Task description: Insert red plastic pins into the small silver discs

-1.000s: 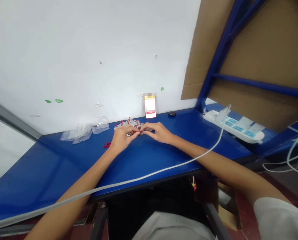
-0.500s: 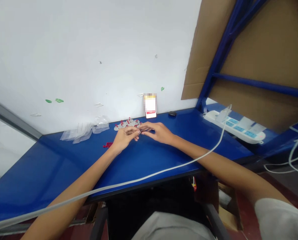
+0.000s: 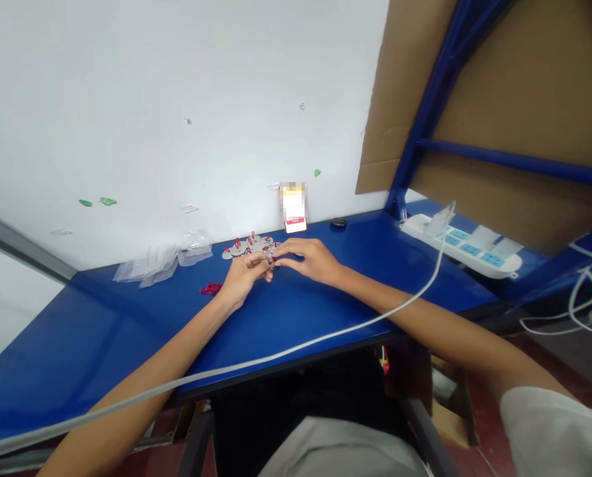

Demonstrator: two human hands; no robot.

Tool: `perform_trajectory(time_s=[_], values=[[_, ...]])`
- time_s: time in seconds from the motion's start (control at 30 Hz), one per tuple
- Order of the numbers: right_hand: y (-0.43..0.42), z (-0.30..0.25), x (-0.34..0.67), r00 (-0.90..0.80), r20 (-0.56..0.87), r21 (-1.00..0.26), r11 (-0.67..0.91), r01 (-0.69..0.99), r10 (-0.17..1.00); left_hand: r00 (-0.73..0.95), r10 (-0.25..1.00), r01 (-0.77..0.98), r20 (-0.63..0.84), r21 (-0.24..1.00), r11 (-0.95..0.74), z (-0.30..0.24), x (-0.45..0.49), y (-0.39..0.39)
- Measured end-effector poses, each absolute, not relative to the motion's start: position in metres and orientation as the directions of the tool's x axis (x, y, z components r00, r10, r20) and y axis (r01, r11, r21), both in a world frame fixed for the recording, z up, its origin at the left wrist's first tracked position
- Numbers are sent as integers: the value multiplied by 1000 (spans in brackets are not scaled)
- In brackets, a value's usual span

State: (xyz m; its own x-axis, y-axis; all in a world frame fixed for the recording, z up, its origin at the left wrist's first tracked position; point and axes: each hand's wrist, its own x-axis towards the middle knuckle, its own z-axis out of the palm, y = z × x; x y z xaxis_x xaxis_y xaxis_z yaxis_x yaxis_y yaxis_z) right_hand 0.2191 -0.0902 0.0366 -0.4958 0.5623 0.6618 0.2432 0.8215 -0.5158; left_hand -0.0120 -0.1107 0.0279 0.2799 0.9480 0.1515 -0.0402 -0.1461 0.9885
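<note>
Over the middle of the blue table, my left hand [image 3: 246, 277] pinches a small greyish round tag [image 3: 268, 257] between thumb and fingers. My right hand [image 3: 313, 258] comes from the other side, thumb and fingertips drawn together at the tag's edge; whatever they grip is too small to make out. Just behind my hands lie several round grey tags with red loops [image 3: 237, 248], partly covered by my fingers. A small bunch of red cord loops [image 3: 211, 289] rests left of my left wrist.
Clear plastic bags [image 3: 151, 264] lie at the back left. A phone [image 3: 294, 211] leans on the white wall, with a black oval object [image 3: 339, 222] to its right. A white power strip [image 3: 462, 245] sits at the right. A white cable [image 3: 296, 346] crosses in front of my forearms.
The greyish tag shows more plainly between my hands, and my right fingertips have shifted slightly. The whole view has moved a little; the tags, cords and bags stay in place.
</note>
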Motion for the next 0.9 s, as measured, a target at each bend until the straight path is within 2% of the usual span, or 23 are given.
perform_trajectory(time_s=[0.23,0.33,0.47,0.63,0.9], values=[[-85,36,219,-493,671,-574,809,127,553,225,971,-64,86,995,-73,25,-11,-111],[-85,38,220,-511,662,-563,814,144,549,255,966,-75,49,997,-30,25,-10,-112],[-85,38,224,-568,636,-482,844,237,523,335,942,-28,19,1000,-10,23,-10,-113],[-85,33,227,-618,616,-418,868,269,488,295,955,-79,21,997,2,23,-12,-110],[-86,33,229,-633,646,-192,893,407,427,321,947,-69,-14,997,38,30,-12,-112]])
